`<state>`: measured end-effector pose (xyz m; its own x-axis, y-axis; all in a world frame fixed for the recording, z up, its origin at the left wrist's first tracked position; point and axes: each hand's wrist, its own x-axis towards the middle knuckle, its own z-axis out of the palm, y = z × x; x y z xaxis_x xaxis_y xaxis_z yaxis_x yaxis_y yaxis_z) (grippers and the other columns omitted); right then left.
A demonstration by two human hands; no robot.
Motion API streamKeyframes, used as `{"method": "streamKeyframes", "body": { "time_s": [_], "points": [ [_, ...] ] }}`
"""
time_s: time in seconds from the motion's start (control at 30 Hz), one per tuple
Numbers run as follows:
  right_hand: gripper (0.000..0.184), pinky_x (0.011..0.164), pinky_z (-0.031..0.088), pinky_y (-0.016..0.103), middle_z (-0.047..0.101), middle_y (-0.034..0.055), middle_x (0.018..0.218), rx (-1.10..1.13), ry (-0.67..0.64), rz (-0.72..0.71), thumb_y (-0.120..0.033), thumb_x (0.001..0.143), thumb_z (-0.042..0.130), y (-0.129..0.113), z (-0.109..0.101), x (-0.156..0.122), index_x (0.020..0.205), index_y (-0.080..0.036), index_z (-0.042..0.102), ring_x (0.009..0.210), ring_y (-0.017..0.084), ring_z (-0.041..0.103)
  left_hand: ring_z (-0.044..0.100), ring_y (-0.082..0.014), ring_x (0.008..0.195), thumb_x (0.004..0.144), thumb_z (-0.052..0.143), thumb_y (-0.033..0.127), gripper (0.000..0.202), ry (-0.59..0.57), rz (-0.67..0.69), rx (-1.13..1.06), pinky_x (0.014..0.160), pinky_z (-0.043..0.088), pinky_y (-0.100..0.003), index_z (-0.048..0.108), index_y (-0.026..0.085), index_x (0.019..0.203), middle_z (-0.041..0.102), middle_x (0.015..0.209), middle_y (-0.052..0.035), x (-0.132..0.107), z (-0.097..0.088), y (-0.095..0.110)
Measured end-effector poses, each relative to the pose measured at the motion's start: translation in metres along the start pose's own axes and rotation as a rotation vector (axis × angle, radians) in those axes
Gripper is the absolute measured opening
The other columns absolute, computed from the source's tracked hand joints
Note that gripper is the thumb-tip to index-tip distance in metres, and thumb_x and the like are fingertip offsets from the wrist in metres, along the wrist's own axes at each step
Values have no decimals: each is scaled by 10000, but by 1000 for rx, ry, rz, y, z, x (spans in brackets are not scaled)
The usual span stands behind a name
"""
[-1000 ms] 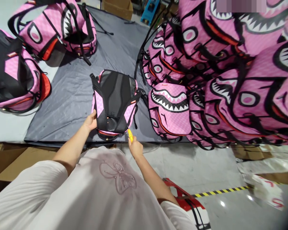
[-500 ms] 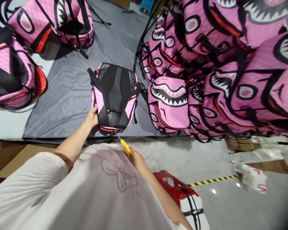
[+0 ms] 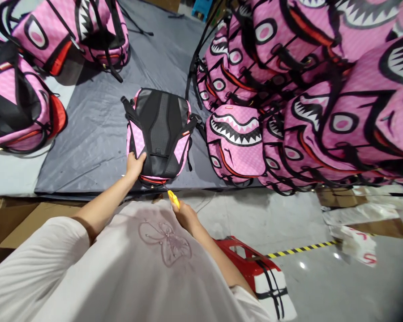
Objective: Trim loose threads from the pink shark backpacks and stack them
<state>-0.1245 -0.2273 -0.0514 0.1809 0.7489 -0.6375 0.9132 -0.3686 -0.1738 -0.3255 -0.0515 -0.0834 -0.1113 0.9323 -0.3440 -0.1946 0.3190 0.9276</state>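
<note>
A pink and black backpack (image 3: 161,129) lies on the grey-covered table, its black padded back panel facing up and its red-trimmed end by the table's front edge. My left hand (image 3: 135,165) grips its lower left side, thumb on top across the strap; the other fingers are mostly hidden. My right hand (image 3: 185,215) is closed round a small yellow tool (image 3: 173,199) with a thin tip, just off the front edge. That tip points at the red-trimmed end of the backpack; whether it touches is too small to tell, as is the tool's exact kind.
Pink shark-mouth backpacks (image 3: 237,143) are heaped along the right of the table (image 3: 94,152). More pink bags (image 3: 23,98) lie at the left. Below, a red stool (image 3: 233,255) with a white, black-taped part stands on the floor, and cardboard (image 3: 47,219) sits at lower left.
My left thumb has come over the top of the backpack, and that hand has moved slightly right. The right hand and yellow tool have shifted slightly up and left.
</note>
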Motion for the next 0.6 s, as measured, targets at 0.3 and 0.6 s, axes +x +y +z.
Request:
{"method": "streamKeyframes", "body": {
  "time_s": [0.3,0.6],
  "points": [
    [410,676,420,281,751,121,984,87,41,-30,-472,1024,312,13,23,7,1151,-189,581,926,239,712,565,-261,1089,923,578,244,163,-399,1106,1102,1023,367,-494,728,253,986,697,1095,-84,-40,2,-58],
    [373,682,387,272,737,120,994,78,37,-31,-459,1035,348,11,21,9,1141,-180,573,942,236,702,572,-250,1016,928,550,211,206,-343,1059,1201,1010,330,-492,741,262,872,692,1004,-82,-28,16,-70]
  ]
}}
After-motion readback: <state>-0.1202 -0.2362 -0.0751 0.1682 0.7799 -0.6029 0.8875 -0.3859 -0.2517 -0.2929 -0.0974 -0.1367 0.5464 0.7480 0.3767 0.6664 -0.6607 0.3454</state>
